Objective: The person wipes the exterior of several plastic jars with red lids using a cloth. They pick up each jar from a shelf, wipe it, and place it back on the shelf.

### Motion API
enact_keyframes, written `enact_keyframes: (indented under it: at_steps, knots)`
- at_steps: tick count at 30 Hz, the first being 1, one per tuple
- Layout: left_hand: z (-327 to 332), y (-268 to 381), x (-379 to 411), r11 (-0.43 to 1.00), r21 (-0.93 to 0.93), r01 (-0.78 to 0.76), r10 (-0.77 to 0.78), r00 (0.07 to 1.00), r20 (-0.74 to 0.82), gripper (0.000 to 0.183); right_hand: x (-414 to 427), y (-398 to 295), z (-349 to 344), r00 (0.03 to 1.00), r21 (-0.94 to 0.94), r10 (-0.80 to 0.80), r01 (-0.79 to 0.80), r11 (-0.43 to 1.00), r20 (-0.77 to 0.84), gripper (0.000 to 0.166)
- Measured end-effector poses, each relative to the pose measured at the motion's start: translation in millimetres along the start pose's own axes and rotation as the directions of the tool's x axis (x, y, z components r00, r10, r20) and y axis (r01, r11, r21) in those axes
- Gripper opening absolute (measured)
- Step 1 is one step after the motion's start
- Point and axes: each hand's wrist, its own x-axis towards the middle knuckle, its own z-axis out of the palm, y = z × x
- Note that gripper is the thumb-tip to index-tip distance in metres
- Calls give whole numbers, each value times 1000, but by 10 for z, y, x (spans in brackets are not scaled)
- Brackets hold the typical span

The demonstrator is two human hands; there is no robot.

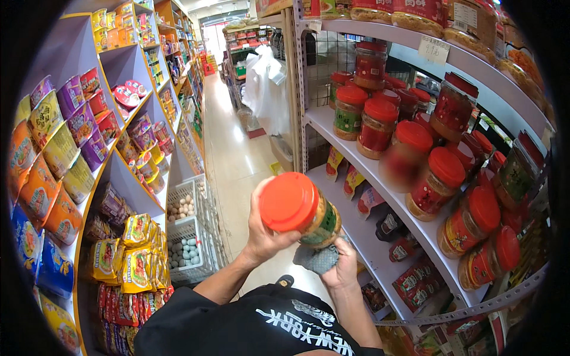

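A clear plastic jar with a red screw lid and a green label is tilted in front of me, its lid towards the camera. My left hand grips it around the lid and upper side. In my right hand is a grey cloth, bunched up against the lower end of the jar. To the right, similar red-lidded jars stand on a white metal shelf, some stacked on others. Most of their labels are red, a few green.
Shelves at the left hold instant noodle cups and yellow noodle packets. Crates of eggs stand on the floor beside them. A tiled aisle runs ahead, with white plastic bags hanging at its right. Pouches lie on the lower right shelf.
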Motion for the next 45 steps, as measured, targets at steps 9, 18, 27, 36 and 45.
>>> enact_keyframes:
  at_steps: [9,18,27,36,45]
  knots:
    - [-106,-169,232,971,-218,101,-132,983,-128,100,-289,-323,201,983,-195,-182,181,964,12,33]
    - [-291,-192,404,986,-151,74,-101,978,-184,100,-588,-934,415,414,-778,-691,514,-361,593,38]
    - [-318,-228,616,993,-98,59,-76,981,-179,99,-436,-1388,218,334,-498,-450,71,-864,828,53]
    - [-593,-659,1055,995,-84,46,-62,978,-201,95,-328,-1385,159,416,-447,-444,-97,-889,793,46]
    - [-976,-1095,1514,998,-34,46,-52,982,-182,90,-311,-1260,-27,406,-483,-545,-253,-838,734,38]
